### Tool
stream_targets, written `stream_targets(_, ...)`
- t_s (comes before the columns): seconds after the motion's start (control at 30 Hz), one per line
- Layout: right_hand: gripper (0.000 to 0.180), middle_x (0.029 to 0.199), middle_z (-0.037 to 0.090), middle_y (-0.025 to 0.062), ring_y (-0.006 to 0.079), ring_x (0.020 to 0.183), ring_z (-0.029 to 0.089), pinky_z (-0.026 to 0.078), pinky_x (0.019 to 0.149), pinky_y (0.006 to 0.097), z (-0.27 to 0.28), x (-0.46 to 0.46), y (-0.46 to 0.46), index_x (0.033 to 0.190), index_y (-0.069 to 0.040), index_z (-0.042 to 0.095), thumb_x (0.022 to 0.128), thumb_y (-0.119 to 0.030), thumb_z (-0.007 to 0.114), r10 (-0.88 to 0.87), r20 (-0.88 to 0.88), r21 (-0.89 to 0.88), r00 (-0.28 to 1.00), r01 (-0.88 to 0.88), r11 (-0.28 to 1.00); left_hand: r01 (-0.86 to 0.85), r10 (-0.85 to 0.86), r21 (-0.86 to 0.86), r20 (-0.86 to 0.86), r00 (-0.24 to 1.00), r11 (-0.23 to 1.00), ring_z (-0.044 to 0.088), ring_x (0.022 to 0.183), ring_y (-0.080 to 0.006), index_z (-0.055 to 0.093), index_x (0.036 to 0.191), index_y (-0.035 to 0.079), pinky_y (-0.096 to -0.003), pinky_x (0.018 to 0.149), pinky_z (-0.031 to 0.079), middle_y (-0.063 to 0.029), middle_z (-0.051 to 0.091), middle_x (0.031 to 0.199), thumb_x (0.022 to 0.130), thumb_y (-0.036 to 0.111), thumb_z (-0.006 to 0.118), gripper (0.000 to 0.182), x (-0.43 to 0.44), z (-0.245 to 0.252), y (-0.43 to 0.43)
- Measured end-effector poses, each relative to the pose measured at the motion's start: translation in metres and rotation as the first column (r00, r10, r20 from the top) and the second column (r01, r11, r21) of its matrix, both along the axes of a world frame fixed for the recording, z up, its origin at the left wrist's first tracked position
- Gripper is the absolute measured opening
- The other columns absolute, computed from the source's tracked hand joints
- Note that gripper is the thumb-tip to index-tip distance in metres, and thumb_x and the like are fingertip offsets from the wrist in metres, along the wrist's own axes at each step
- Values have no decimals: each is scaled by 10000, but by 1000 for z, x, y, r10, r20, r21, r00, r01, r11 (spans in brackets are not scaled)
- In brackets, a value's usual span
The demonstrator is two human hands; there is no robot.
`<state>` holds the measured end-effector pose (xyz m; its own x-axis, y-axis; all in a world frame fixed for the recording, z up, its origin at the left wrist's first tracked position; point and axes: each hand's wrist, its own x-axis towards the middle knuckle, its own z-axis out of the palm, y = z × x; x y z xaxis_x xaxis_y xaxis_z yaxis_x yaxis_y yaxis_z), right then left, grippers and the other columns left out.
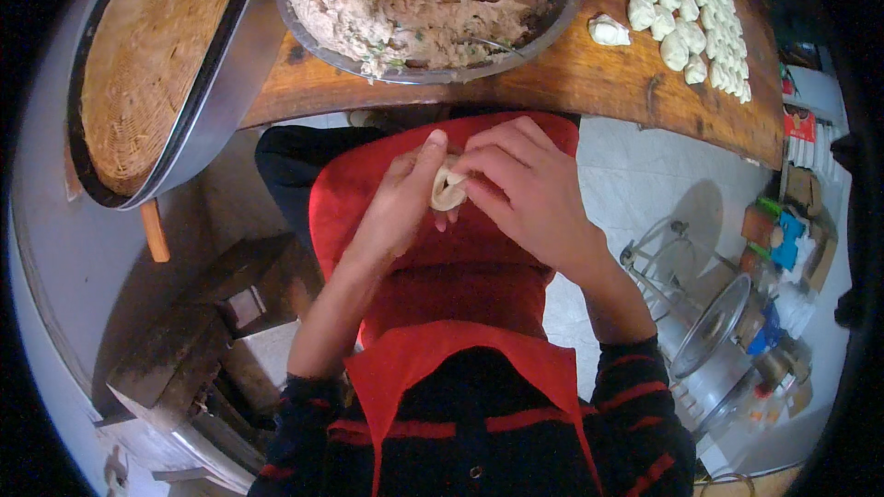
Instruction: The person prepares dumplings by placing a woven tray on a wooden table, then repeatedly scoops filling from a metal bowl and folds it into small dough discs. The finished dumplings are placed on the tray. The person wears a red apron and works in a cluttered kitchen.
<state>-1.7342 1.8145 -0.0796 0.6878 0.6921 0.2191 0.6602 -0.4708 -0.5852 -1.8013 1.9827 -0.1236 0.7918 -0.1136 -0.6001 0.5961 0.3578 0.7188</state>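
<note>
Between my two hands, above the lap of a red apron point(428, 297), is a round dough wrapper point(449, 195) gathered into a cup with a small dark opening. My left hand point(407, 190) cradles it from the left, thumb pointing up along its side. At its right rim, the thumb and fingertips of my right hand point(528, 186) pinch the edge. Whether filling lies inside cannot be made out. Beyond the hands, a large metal basin point(476, 76) of pale minced filling point(414, 7) with green bits stands on the wooden table point(552, 86).
Rows of pale dough pieces point(663, 21) cover the table's right side, with one piece point(608, 30) lying apart. A utensil handle point(494, 45) rests in the filling. At left stands a metal pot with a woven tray point(159, 48). Cluttered goods and a round metal lid point(711, 326) are at right.
</note>
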Motion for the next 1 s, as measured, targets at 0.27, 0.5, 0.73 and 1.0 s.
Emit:
stream_targets(0.27,157,970,661,20,243,949,633,562,797,364,-1,0,-1,921,-116,704,779,-142,766,-31,52,-19,998,32,999,-66,60,170,39,997,983,579,602,-120,694,901,41,-270,535,470,-28,646,728,1089,564,361,648,16,-8,-7)
stream_targets(0.5,180,978,667,24,249,943,635,568,772,370,-2,0,-3,942,-112,700,779,-134,771,-23,14,23,1000,23,999,-37,24,122,108,994,992,570,624,-113,685,983,43,-268,548,469,-4,623,745,1084,610,295,695,-3,4,-5)
stream_targets(0.73,188,984,664,32,278,942,631,566,764,391,-1,-3,1,943,-110,687,781,-146,776,37,117,35,992,-41,999,-4,-3,132,50,999,991,592,673,-129,695,922,32,-289,627,485,-31,643,744,1088,587,304,699,5,-3,0)
stream_targets(1.0,179,980,676,52,287,906,632,549,752,393,3,1,-2,923,-102,688,774,-106,787,11,22,-79,1000,-10,997,-84,79,31,136,988,996,641,746,-152,684,1038,24,-288,692,513,-53,685,840,1050,659,340,722,12,-10,-6)
